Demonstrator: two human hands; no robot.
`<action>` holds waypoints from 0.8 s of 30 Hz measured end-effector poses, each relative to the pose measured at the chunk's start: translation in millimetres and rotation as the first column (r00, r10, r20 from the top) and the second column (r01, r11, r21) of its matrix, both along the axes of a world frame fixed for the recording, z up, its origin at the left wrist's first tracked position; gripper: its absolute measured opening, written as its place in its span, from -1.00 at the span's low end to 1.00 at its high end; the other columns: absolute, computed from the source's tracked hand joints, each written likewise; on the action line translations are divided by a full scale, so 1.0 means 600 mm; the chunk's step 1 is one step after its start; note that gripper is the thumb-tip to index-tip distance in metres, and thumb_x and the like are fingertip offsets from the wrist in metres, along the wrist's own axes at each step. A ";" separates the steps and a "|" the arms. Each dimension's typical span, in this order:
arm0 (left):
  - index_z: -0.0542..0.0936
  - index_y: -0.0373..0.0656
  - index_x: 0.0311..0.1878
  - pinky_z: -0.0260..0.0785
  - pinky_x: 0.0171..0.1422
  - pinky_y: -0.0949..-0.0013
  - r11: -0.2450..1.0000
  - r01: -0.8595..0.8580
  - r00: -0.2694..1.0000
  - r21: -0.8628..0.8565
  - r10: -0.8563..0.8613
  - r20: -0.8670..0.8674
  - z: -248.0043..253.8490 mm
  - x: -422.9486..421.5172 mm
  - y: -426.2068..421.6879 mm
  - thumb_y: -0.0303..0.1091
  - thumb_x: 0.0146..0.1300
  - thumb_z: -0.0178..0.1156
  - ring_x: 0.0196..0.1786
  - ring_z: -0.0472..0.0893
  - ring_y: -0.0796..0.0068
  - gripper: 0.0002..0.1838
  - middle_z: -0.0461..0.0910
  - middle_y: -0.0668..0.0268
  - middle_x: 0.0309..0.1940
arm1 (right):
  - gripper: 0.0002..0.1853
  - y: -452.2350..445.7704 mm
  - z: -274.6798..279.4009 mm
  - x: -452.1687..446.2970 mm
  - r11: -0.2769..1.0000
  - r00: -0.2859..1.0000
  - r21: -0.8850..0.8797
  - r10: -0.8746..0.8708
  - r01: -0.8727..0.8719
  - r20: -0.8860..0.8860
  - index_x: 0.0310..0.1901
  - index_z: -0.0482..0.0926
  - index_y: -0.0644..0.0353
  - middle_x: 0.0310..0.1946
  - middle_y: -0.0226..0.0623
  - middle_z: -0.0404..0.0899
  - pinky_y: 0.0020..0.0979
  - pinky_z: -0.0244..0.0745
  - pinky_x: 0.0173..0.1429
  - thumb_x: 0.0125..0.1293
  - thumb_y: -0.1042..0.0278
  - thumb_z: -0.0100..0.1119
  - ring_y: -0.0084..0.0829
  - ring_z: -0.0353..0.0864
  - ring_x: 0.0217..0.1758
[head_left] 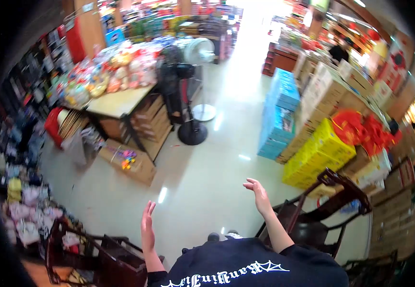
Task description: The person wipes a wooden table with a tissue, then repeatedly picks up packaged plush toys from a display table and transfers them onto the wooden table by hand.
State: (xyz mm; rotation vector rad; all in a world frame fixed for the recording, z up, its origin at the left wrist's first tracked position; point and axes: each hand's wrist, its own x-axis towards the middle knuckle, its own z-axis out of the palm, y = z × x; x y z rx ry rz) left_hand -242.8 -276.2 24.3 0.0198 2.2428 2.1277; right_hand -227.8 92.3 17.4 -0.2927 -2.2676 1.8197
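Both hands are raised over the tiled floor, in front of the person's black shirt with white lettering [231, 277]. My left hand [147, 225] is at the lower centre-left, its fingers stretched out and pointing forward, holding nothing. To its right and a little farther forward, my right hand [259, 195] holds nothing either, its fingers extended and pointing left. A wide gap separates the two hands. Neither one touches any object. The nearest things are a dark wooden chair [107, 260] beside the left hand and another dark wooden chair [313, 222] beside the right arm.
A table [121, 101] piled with bagged toys stands at the left, with a cardboard box [138, 167] before it. Beyond are standing fans [192, 131]. Blue boxes [278, 124], yellow boxes [313, 160] and cartons line the right. Clothes [25, 210] lie far left. A person [340, 51] is at the back right.
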 end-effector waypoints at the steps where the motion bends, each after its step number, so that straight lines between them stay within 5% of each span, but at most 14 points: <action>1: 0.18 -0.24 0.28 -0.28 0.41 0.21 0.997 -0.062 0.996 -0.038 0.059 -0.065 0.013 0.015 -0.014 0.33 0.19 -0.27 0.33 0.14 0.28 -0.16 0.29 0.16 0.21 | -0.48 -0.027 0.017 -0.030 0.999 0.999 0.001 0.053 -0.053 0.004 0.10 0.34 0.28 -0.13 -0.19 0.54 -0.36 0.14 0.24 0.40 -0.01 -0.36 -0.40 0.44 0.02; 6: 0.22 -0.25 0.26 -0.27 0.41 0.19 0.943 -0.316 0.945 -0.101 0.303 -0.127 0.021 0.058 -0.079 0.36 0.20 -0.39 0.33 0.14 0.26 -0.14 0.30 0.18 0.21 | -0.53 -0.153 0.037 -0.147 0.955 0.946 0.031 0.298 -0.296 -0.128 0.00 0.45 0.25 -0.16 -0.20 0.58 -0.33 0.15 0.24 0.40 0.08 -0.38 -0.38 0.44 0.04; 7: 0.24 -0.24 0.24 -0.26 0.41 0.17 0.903 -0.368 0.924 -0.223 0.328 -0.197 0.027 0.056 -0.089 0.37 0.19 -0.40 0.33 0.14 0.22 -0.14 0.30 0.19 0.21 | -0.53 -0.175 0.030 -0.167 0.938 0.930 0.027 0.346 -0.345 -0.125 0.00 0.45 0.25 -0.16 -0.20 0.58 -0.33 0.15 0.24 0.40 0.08 -0.38 -0.38 0.44 0.04; 10: 0.31 -0.21 0.20 -0.25 0.41 0.08 0.749 -0.497 0.867 -0.438 0.404 -0.293 0.025 0.044 -0.117 0.40 0.16 -0.41 0.32 0.14 0.10 -0.13 0.30 0.17 0.20 | -0.53 -0.224 0.007 -0.222 0.904 0.893 0.164 0.419 -0.395 -0.164 -0.05 0.49 0.25 -0.20 -0.20 0.59 -0.28 0.12 0.25 0.39 0.10 -0.40 -0.33 0.46 0.02; 12: 0.33 -0.17 0.19 -0.26 0.40 0.02 0.490 -0.482 0.874 -0.726 0.322 -0.363 0.032 0.015 -0.134 0.42 0.14 -0.40 0.32 0.13 0.08 -0.13 0.30 0.14 0.19 | -0.63 -0.249 0.008 -0.261 0.843 0.870 0.409 0.454 -0.348 -0.194 0.06 0.39 0.25 -0.12 -0.12 0.55 -0.31 0.23 0.16 0.35 0.27 -0.27 -0.32 0.50 -0.05; 13: 0.33 -0.16 0.19 -0.28 0.40 -0.01 0.470 -0.481 0.874 -0.740 0.319 -0.366 0.035 0.001 -0.142 0.44 0.11 -0.40 0.32 0.12 0.09 -0.12 0.29 0.13 0.19 | -0.63 -0.264 0.010 -0.282 0.834 0.857 0.407 0.477 -0.371 -0.195 0.06 0.39 0.25 -0.12 -0.12 0.55 -0.31 0.23 0.16 0.35 0.27 -0.27 -0.32 0.50 -0.05; 15: 0.32 -0.16 0.20 -0.29 0.40 -0.01 0.464 -0.520 0.851 -0.718 0.359 -0.384 0.046 -0.037 -0.156 0.45 0.11 -0.40 0.33 0.12 0.09 -0.11 0.28 0.13 0.19 | -0.59 -0.293 0.019 -0.328 0.956 0.926 0.065 0.293 -0.285 -0.240 0.18 0.22 0.25 -0.05 -0.05 0.47 -0.41 0.34 0.04 0.27 0.47 -0.16 -0.37 0.53 -0.12; 20: 0.27 -0.15 0.23 -0.32 0.40 -0.03 0.556 -0.625 0.780 -0.547 0.472 -0.411 0.081 -0.145 -0.189 0.46 0.09 -0.37 0.34 0.09 0.09 -0.09 0.24 0.08 0.22 | -0.55 -0.305 0.008 -0.489 0.945 0.937 -0.124 0.270 -0.302 -0.222 0.17 0.18 0.24 -0.09 -0.08 0.45 -0.52 0.39 -0.09 0.21 0.56 -0.12 -0.46 0.53 -0.18; 23: 0.23 -0.15 0.26 -0.33 0.40 -0.03 0.409 -0.525 0.838 -0.747 0.401 -0.370 0.101 -0.203 -0.209 0.37 0.10 -0.16 0.36 0.04 0.05 -0.15 0.18 0.03 0.24 | -0.58 -0.337 0.013 -0.561 0.931 0.936 -0.174 0.283 -0.320 -0.208 0.13 0.21 0.25 -0.12 -0.15 0.46 -0.53 0.36 -0.09 0.19 0.55 -0.12 -0.48 0.52 -0.22; 24: 0.21 -0.15 0.27 -0.33 0.41 -0.02 0.244 -0.428 0.880 -0.870 0.330 -0.341 0.096 -0.216 -0.217 0.29 0.08 -0.05 0.36 0.02 0.04 -0.17 0.16 0.01 0.25 | -0.58 -0.355 0.008 -0.581 0.928 0.934 -0.176 0.291 -0.329 -0.207 0.13 0.21 0.25 -0.12 -0.15 0.46 -0.53 0.36 -0.09 0.19 0.55 -0.12 -0.48 0.52 -0.22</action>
